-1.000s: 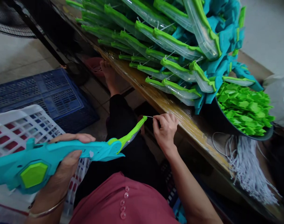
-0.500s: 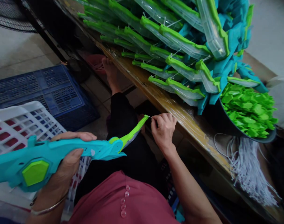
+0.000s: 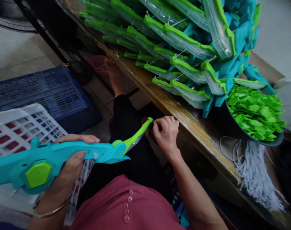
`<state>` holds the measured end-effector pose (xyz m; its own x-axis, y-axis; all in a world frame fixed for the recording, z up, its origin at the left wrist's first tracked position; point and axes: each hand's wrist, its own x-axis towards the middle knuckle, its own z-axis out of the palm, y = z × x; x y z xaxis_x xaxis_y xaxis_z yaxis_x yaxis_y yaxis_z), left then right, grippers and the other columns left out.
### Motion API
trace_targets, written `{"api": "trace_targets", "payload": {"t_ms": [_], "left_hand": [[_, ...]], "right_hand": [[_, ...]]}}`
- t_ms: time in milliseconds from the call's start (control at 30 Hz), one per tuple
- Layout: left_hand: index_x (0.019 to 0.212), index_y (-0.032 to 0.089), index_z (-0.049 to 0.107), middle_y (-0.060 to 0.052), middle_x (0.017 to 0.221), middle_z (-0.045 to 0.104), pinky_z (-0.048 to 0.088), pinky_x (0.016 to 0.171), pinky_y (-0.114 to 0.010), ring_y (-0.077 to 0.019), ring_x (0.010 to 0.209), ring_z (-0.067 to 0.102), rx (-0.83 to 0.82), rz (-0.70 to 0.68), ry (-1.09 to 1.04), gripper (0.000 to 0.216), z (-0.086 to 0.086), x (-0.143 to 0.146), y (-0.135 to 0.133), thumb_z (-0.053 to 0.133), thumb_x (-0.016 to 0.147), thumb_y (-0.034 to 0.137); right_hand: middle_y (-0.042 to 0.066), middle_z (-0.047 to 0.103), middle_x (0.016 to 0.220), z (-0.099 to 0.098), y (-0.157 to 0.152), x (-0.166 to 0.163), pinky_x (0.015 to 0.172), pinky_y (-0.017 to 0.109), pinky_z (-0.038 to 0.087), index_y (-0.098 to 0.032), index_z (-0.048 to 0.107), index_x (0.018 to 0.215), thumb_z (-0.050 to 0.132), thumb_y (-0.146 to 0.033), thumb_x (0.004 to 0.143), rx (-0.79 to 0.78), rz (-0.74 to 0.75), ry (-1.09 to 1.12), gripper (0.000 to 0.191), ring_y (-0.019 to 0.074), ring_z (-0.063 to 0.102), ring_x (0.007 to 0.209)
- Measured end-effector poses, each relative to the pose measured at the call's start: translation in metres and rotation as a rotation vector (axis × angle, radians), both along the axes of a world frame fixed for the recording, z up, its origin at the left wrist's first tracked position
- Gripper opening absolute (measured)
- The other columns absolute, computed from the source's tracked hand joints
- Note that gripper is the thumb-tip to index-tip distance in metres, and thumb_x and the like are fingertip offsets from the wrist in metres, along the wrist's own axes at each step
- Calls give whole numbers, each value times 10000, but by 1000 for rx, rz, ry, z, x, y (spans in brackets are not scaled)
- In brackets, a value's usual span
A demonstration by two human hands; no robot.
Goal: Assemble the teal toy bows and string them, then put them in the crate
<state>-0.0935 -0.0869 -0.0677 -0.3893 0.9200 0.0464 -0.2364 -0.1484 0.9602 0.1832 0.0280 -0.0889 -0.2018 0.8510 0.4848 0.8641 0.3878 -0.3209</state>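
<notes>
A teal plastic toy bow [image 3: 100, 151] lies across my lap. My left hand [image 3: 72, 164] is wrapped around its body, thumb on the near side. A green hexagonal piece [image 3: 38, 174] sits on the body's face. From the other end a curved green limb [image 3: 138, 132] reaches up and to the right. At the limb's tip shows a short thin white string [image 3: 153, 120]. Thumb and forefinger of my right hand [image 3: 167, 134] pinch that string, close to the tip. Most of the string is hidden in my fingers.
Many similar teal and green toy bows [image 3: 190, 70] are stacked on the wooden table [image 3: 183, 118]. A black bowl [image 3: 234, 126] holds green pieces [image 3: 257, 111]. White cords [image 3: 253, 175] hang over the table edge. White [image 3: 28, 115] and blue [image 3: 40, 89] crates stand left; a fan [image 3: 13, 16] is behind.
My right hand has shifted slightly left, nearer the limb's tip, still pinching the string. The toy's body has tilted or moved a little in my left hand.
</notes>
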Motion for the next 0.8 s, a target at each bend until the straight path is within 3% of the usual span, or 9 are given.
{"api": "trace_targets", "payload": {"t_ms": [600,800], "left_hand": [[1048,236,717,-2,939,738,626,867,-371,-215,929,692,14,37,-16,295,0,3,0,800,771,177],[1038,213,701,-10,935,738,627,848,-369,-232,959,697,-17,16,-4,265,2,3,0,786,788,191]], "right_hand": [[54,640,806,-1,3,0,792,395,314,-201,638,797,545,-199,978,88,-52,-223,204,243,523,889],[55,638,805,0,2,-3,795,399,307,-205,639,795,547,-200,979,32,-34,-198,205,242,523,893]]}}
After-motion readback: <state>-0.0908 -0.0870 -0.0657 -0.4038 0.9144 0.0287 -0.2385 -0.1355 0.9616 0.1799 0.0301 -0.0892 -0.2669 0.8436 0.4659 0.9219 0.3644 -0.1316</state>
